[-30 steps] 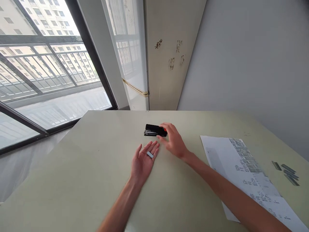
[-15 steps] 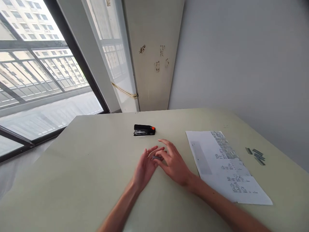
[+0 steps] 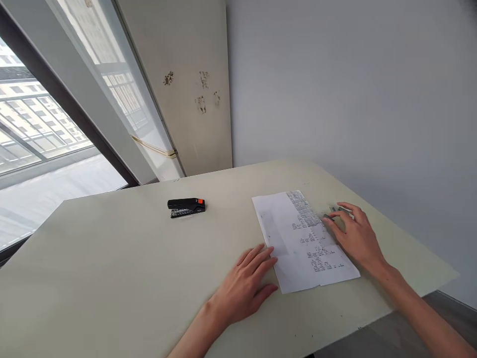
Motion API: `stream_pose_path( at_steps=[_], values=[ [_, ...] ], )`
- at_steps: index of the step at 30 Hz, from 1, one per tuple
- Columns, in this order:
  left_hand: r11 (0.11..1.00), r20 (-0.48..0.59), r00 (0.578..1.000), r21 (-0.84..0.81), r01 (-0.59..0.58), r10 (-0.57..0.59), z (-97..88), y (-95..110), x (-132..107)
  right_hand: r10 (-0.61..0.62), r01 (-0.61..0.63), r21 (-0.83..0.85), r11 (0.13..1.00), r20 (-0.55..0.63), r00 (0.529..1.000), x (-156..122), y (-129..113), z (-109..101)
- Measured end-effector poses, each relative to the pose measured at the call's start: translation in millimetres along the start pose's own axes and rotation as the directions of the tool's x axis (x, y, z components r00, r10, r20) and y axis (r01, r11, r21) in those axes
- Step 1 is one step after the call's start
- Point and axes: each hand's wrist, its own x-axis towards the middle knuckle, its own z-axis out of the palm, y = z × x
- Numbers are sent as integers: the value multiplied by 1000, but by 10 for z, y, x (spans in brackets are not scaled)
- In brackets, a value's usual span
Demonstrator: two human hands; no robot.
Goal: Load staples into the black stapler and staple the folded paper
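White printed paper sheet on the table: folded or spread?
Spread: the white printed paper sheet lies open on the pale green table, printed face up, left hand at its left edge.

Pale table (image 3: 112, 258): black stapler (image 3: 186, 204), printed sheet (image 3: 283, 233) to its right, grey strips (image 3: 344, 210) beside sheet

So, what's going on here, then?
A person is at a table. The left hand lies with its fingertips at the left edge of a printed sheet. The right hand, past the sheet's other side, pinches a small grey strip near other strips. A black stapler sits apart, untouched.
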Motion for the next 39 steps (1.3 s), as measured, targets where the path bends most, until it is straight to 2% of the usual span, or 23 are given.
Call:
stream_pose_path(
  at_steps=[3,6,9,11,15,18,21,23,28,32,36,39],
  values=[
    [995,84,996,99,-34,26,47,-33,64,-13,10,-71,997,-45,999,57,244,74],
    [995,108,994,100,-12,1,31,-36,50,-6,-1,-103,995,-66,998,89,398,168],
    [990,132,991,142,-2,-17,-3,-10,-8,30,-37,-114,993,-66,997,95,451,206],
    [983,155,988,184,0,-29,-25,12,-68,67,-73,-73,995,-84,994,80,400,181],
    [970,155,987,243,5,-44,-65,50,-227,75,-66,133,989,-61,995,-73,77,56],
    [951,171,984,310,0,-56,-87,76,-368,5,-34,278,960,107,994,-324,-246,-32],
    [934,171,982,357,19,-85,-99,114,-527,-72,-33,356,934,277,958,-590,-499,-87],
    [937,140,985,346,46,-101,-109,147,-648,-145,12,374,927,327,934,-718,-611,-106],
    [977,-69,991,173,125,-115,-158,236,-943,-330,186,375,908,366,870,-869,-852,-110],
    [977,-253,945,0,213,-206,-223,255,-1065,-396,241,410,879,348,850,-964,-1222,-88],
    [954,-304,906,-44,297,-296,-356,149,-1135,-430,240,501,831,307,849,-1046,-1679,-57],
    [941,-313,898,32,337,-311,-499,28,-1228,-407,160,584,796,321,855,-1073,-1875,-46]
  ],
)
